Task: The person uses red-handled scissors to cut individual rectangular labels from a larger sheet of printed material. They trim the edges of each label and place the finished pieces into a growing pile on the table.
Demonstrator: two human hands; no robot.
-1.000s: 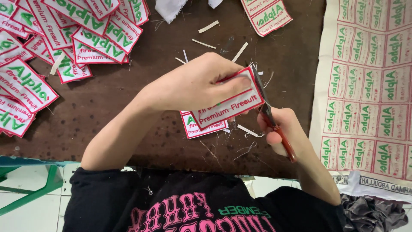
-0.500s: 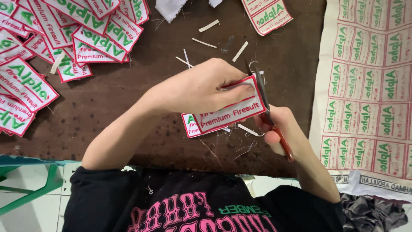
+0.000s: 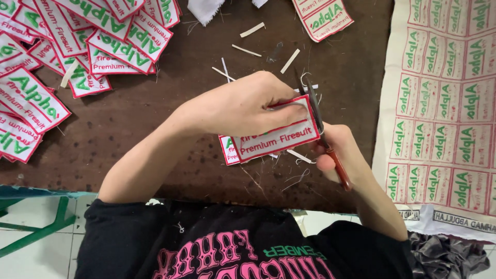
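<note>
Presently, from the head view, I hold a white embroidered patch with a red border [image 3: 279, 137] in my left hand [image 3: 243, 108], fingers clamped on its far edge, the patch lifted just above the brown tabletop [image 3: 155, 108] near the middle of the scene. My right hand [image 3: 338, 152] is closed around the red handles of a small pair of scissors [image 3: 323, 129], whose dark blades lie along the patch's right edge, touching the border. A second patch [image 3: 228, 151] lies flat beneath the held one.

Judgement: the trimming of that right edge is the step in hand. To do it well, I should keep the blades just outside the red stitching, hold the patch taut, and turn the patch and not the scissors at the corner. The risk is nicking the border thread.

Elsewhere: a heap of finished patches [image 3: 77, 46] sits far left, an uncut printed sheet [image 3: 444, 103] hangs at right, and thin offcut strips [image 3: 253, 30] lie scattered on the far side.
</note>
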